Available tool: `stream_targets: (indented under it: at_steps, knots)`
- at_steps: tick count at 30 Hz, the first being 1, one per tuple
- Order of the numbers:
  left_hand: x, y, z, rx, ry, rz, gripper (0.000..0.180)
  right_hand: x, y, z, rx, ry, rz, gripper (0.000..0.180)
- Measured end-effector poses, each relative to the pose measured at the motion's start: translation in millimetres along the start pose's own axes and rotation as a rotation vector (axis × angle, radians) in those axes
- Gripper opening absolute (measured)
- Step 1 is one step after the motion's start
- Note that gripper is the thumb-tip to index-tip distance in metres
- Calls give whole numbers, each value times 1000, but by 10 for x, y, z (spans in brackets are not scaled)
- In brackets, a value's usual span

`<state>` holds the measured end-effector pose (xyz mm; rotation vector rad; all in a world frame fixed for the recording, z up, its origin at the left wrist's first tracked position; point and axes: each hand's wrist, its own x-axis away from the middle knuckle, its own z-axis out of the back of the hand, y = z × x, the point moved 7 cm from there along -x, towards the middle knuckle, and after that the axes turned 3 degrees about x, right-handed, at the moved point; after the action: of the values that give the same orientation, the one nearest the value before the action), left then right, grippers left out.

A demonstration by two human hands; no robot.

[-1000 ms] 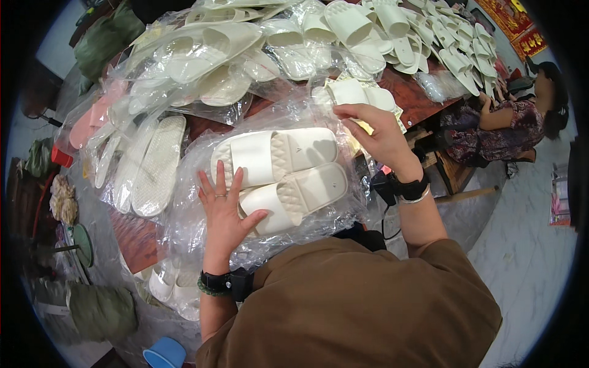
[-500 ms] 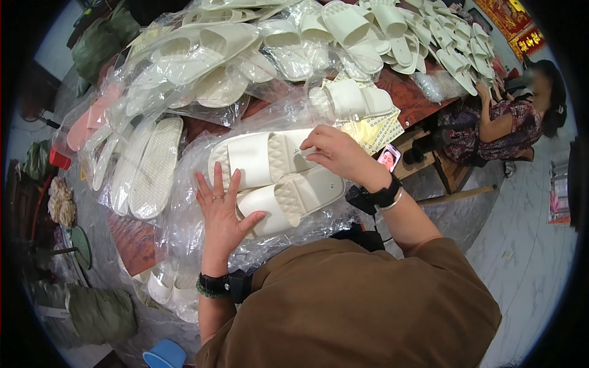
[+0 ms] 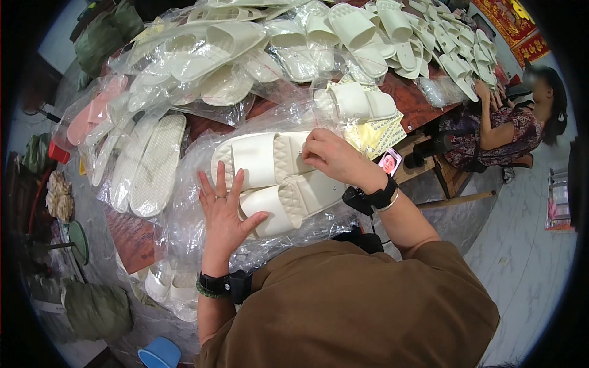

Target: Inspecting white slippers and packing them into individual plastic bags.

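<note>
A pair of white slippers lies flat on clear plastic in front of me: the far slipper [image 3: 253, 168] and the near slipper [image 3: 270, 211], straps to the left. My left hand [image 3: 224, 214] is open, its spread fingers resting against the straps and left edges of both. Over the far slipper's insole, at its right end, my right hand [image 3: 331, 161] has its fingertips pinched together on the surface. Whatever is between them is hidden or too small to make out. Small dark marks show on the insoles beside it. The clear plastic [image 3: 184, 184] spreads out under and left of the pair.
Yellow printed sheets [image 3: 380, 132] lie at the right under another white slipper pair [image 3: 359, 101], near a lit phone [image 3: 389, 161]. Bagged slippers [image 3: 215, 49] heap along the back of the reddish table [image 3: 132, 239]. A co-worker [image 3: 491, 132] sits at the far right handling slippers.
My right hand's fingers have closed closer together and come down on the far slipper's insole. My left hand stays spread on the pair. The whole view has shifted slightly.
</note>
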<state>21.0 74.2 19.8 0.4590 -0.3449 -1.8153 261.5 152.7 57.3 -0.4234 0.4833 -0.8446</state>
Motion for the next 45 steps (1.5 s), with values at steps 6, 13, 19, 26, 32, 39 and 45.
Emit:
stream_targets:
  at_steps: [6,13,19,26,32,39,45]
  knots:
    - [7,-16,-9,-7,-3,2,96,-108,100,64,-50,47,-191,14]
    - [2,-13,-19,0,-25,13,100,-103,123,3,-20,37,-176,17]
    - [6,-17,-18,11,-32,19,101,-163,154,7,-50,-83,-165,15]
    - [4,-14,-10,15,-40,25,101,-246,108,-82,0,-80,-122,19]
    - [4,-20,-19,20,-27,19,101,-252,154,-95,-27,-118,-127,22]
    - [0,-11,5,22,-30,31,99,-293,115,-15,-37,-132,-88,18]
    - [-8,-3,15,10,-13,18,96,-312,102,-88,-32,-149,-99,7]
